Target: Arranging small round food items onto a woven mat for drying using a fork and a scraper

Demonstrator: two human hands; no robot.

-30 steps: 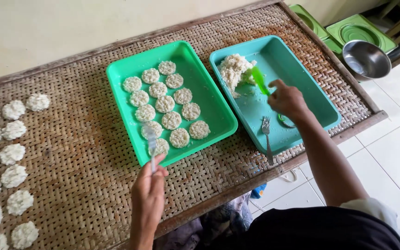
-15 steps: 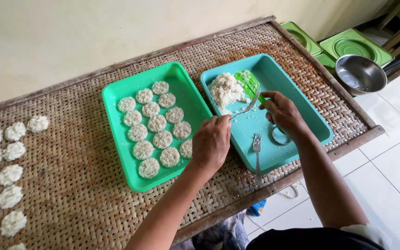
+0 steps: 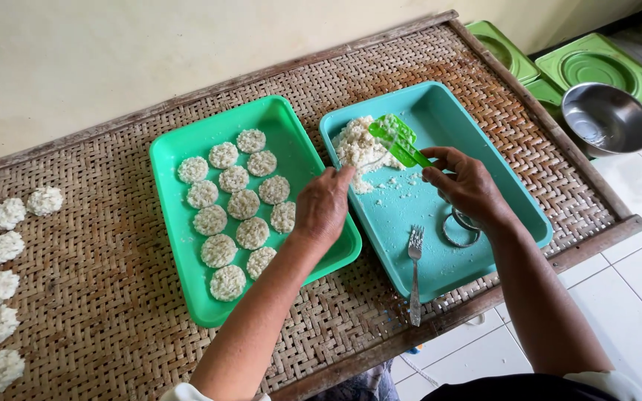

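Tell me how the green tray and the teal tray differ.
The green tray holds neat rows of round rice cakes, while the teal tray holds one loose heap of rice at its far end. The teal tray also carries a fork, a metal ring and a green spatula held by the right hand; the green tray holds no tools. Both are rectangular plastic trays on the woven mat.

Fork (image 3: 414, 276) and ring (image 3: 461, 230) seemingly crowd teal tray (image 3: 484, 141).

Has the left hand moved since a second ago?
Yes. The left hand went from the near edge of the green tray across to the rice pile in the blue tray.
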